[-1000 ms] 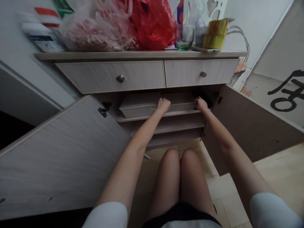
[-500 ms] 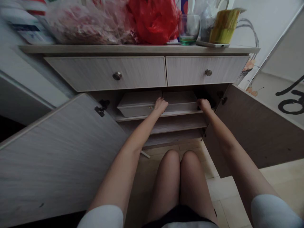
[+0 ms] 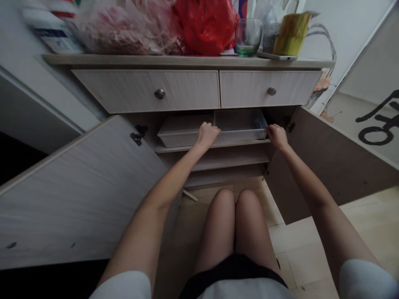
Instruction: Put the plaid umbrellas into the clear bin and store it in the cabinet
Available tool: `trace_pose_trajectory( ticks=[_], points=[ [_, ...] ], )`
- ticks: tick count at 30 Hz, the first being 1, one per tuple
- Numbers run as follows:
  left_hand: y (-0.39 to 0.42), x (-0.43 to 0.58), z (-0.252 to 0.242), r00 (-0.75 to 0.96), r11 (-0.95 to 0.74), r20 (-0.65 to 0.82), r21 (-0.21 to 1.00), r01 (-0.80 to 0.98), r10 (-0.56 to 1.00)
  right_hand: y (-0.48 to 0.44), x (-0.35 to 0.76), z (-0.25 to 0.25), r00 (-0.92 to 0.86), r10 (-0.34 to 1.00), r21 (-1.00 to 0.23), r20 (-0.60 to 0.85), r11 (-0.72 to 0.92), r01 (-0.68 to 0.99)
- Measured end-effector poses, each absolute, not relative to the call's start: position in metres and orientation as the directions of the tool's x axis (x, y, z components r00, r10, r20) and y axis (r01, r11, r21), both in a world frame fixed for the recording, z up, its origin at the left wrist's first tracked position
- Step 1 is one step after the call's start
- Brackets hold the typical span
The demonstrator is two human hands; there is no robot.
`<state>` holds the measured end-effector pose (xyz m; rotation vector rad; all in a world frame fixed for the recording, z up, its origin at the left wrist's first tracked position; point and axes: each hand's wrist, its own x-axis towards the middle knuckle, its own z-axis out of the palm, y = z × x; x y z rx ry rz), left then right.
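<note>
A translucent plastic storage box [image 3: 238, 135] sits on the upper shelf inside the open cabinet. Its inside shows through the top, and I cannot tell whether a lid covers it. My left hand [image 3: 208, 135] is closed, fingers curled over the box's front left corner. At the front right corner, my right hand [image 3: 277, 135] pinches the rim. Right beside it on the left stands a similar pale box [image 3: 179, 139] with a lidded-looking top, partly behind my left hand.
Two cabinet doors, the left [image 3: 93, 195] and right [image 3: 327, 166], stand open at either side. Above are two drawers with round knobs [image 3: 160, 94]. The cabinet top holds a red plastic bag [image 3: 208, 29], a glass [image 3: 248, 39], a yellow mug [image 3: 289, 35] and a phone [image 3: 277, 56].
The right-hand box's top looked opaque grey before; now its inside is visible. My right hand has shifted slightly right and up, still at the corner. The camera view has moved a little.
</note>
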<state>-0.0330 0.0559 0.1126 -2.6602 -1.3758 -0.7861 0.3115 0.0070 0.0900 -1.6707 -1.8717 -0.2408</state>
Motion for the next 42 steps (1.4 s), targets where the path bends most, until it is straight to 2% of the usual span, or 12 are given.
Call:
trace_pose_trajectory(
  ticks=[5, 8, 19, 24, 28, 38, 40, 42],
  points=[
    [-0.021, -0.049, 0.113, 0.569, -0.610, 0.473, -0.081, 0.788, 0.672, -0.057, 0.309, 0.088, -0.068, 0.789, -0.264, 0.611, 0.284, 0.922],
    [-0.069, -0.062, 0.106, 0.600, -0.630, 0.499, -0.130, 0.765, 0.625, -0.104, 0.304, 0.081, -0.105, 0.769, -0.254, 0.630, 0.332, 0.908],
    [-0.210, -0.099, 0.040, 0.642, -0.699, 0.522, -0.116, 0.706, 0.562, -0.243, 0.274, 0.016, -0.176, 0.783, -0.192, 0.596, 0.352, 0.916],
    [-0.238, -0.110, 0.009, 0.621, -0.694, 0.577, -0.126, 0.709, 0.530, -0.269, 0.259, -0.019, -0.192, 0.769, -0.173, 0.610, 0.366, 0.914],
    [-0.246, -0.117, -0.008, 0.623, -0.716, 0.575, -0.088, 0.692, 0.531, -0.281, 0.251, -0.036, -0.181, 0.764, -0.177, 0.619, 0.360, 0.916],
    [-0.248, -0.121, -0.029, 0.581, -0.715, 0.588, -0.007, 0.699, 0.563, -0.287, 0.246, -0.037, -0.201, 0.832, -0.140, 0.517, 0.314, 0.939],
    [-0.248, -0.122, -0.030, 0.576, -0.710, 0.576, 0.010, 0.704, 0.580, -0.287, 0.250, -0.026, -0.210, 0.868, -0.174, 0.450, 0.316, 0.933],
    [-0.248, -0.123, -0.030, 0.568, -0.708, 0.577, 0.026, 0.706, 0.587, -0.280, 0.258, -0.009, -0.191, 0.905, -0.285, 0.379, 0.310, 0.907]
  ],
)
